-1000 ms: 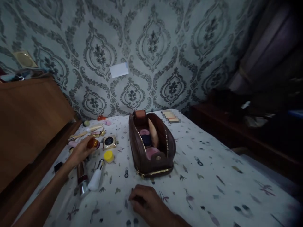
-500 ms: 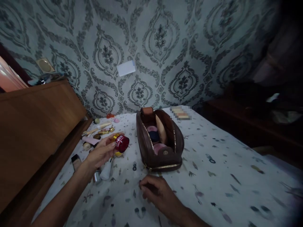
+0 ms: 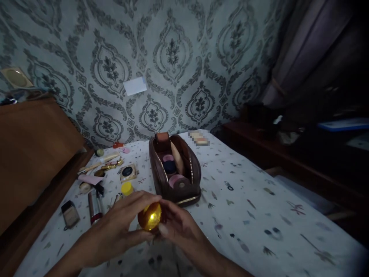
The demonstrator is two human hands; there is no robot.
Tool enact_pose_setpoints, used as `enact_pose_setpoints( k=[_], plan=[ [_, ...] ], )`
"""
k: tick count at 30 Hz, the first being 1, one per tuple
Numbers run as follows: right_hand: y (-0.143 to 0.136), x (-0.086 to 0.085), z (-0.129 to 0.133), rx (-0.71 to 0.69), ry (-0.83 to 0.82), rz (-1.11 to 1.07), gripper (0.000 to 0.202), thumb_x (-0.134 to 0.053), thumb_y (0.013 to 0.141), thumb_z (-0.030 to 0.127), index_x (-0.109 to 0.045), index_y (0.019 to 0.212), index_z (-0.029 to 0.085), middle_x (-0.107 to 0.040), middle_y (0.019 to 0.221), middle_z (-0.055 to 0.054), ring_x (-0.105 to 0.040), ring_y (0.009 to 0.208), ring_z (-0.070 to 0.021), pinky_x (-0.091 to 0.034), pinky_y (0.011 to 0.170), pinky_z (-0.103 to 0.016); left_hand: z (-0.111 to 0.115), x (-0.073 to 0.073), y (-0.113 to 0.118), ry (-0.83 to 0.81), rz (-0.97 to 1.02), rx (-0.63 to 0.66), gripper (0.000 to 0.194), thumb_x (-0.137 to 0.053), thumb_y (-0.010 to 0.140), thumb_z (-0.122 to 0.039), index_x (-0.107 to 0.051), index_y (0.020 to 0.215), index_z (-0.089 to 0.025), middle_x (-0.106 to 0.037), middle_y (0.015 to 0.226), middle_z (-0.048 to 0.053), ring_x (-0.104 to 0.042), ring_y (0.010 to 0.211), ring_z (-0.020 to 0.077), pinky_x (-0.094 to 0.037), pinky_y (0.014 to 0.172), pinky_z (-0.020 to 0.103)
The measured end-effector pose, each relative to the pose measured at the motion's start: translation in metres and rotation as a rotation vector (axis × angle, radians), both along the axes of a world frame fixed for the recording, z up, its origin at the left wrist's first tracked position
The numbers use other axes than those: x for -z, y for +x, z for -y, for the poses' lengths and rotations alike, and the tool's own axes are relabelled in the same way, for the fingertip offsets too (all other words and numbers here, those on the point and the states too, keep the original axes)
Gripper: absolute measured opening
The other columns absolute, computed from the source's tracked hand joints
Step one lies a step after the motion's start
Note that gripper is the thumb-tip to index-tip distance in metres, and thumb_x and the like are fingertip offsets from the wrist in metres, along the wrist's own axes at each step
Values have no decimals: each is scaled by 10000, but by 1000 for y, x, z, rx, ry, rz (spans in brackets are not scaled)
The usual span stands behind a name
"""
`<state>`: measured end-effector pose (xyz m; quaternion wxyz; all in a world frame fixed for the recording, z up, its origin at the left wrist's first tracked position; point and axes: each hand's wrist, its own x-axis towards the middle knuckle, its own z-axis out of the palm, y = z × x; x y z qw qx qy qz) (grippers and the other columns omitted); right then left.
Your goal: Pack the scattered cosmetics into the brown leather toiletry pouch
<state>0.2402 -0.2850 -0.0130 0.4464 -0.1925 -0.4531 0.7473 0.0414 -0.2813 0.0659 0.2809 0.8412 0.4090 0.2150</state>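
Note:
Between my two hands is a small cosmetic jar [image 3: 152,216], its shiny gold lid facing me. My left hand [image 3: 117,221] curls round its left side, thumb below and fingers on top. From the other side my right hand [image 3: 188,231] grips it with fingers and thumb; much of the jar's red body is hidden. Just beyond the hands stands an unzipped brown toiletry bag [image 3: 188,189]. Inside it are a dark round container [image 3: 169,166], pink round items [image 3: 175,180] and a beige item [image 3: 178,159] leaning upright.
Left of the bag lie a square compact [image 3: 128,172], a yellow-capped item [image 3: 127,188], a pink tube [image 3: 90,179], a silver tube [image 3: 93,204] and a foundation bottle [image 3: 69,214]. A wooden board [image 3: 37,142] borders the left. The patterned wall [image 3: 173,50] rises behind the printed cloth [image 3: 245,200].
My left hand has brought the jar nearer and turned its gold lid towards me. My right hand has come up and taken hold of it too. The view has swung right.

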Motion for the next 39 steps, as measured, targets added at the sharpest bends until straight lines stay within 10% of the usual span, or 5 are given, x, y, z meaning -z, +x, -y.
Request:
enact_pose_setpoints(
  k=[10, 15, 20, 26, 39],
  plan=[
    [27, 22, -6, 141, 80, 191, 469, -672, 841, 578, -649, 1078, 173, -695, 849, -52, -660, 650, -131, -544, 673, -294, -66, -38, 21, 212, 85, -105, 482, -683, 855, -397, -580, 1305, -260, -637, 1234, 63, -612, 1106, 244, -500, 919, 318],
    [44, -9, -13, 416, 251, 352, 353, -638, 892, 495, -672, 1079, 198, -696, 932, -69, -661, 763, -158, -556, 705, -293, -84, -48, 36, 245, 36, -60, 480, -678, 852, -385, -581, 1293, -221, -652, 1163, 67, -618, 1048, 233, -489, 901, 323],
    [47, -41, -22, 571, 456, 409, 371, -631, 911, 395, -628, 1250, 243, -640, 1101, -80, -654, 879, -165, -566, 738, -282, -56, -33, 47, 300, -17, -43, 527, -673, 839, -302, -531, 1346, -283, -644, 1249, 54, -621, 1121, 245, -501, 947, 335],
    [26, -31, -21, 532, 479, 419, 464, -715, 841, 372, -601, 1279, 265, -585, 1266, -84, -635, 939, -177, -568, 778, -295, -30, -7, 36, 401, -44, -163, 681, -674, 818, -258, -395, 1434, -340, -613, 1338, 49, -603, 1199, 276, -497, 990, 389],
    [-7, -34, -20, 272, -72, 6, 463, -807, 750, 449, -620, 1106, 220, -695, 1149, -54, -667, 1044, -202, -530, 931, -348, -8, 30, 29, 220, 335, -372, 731, -764, 780, -340, -392, 1407, -280, -583, 1337, 103, -544, 1275, 307, -435, 1068, 447]
  ],
)
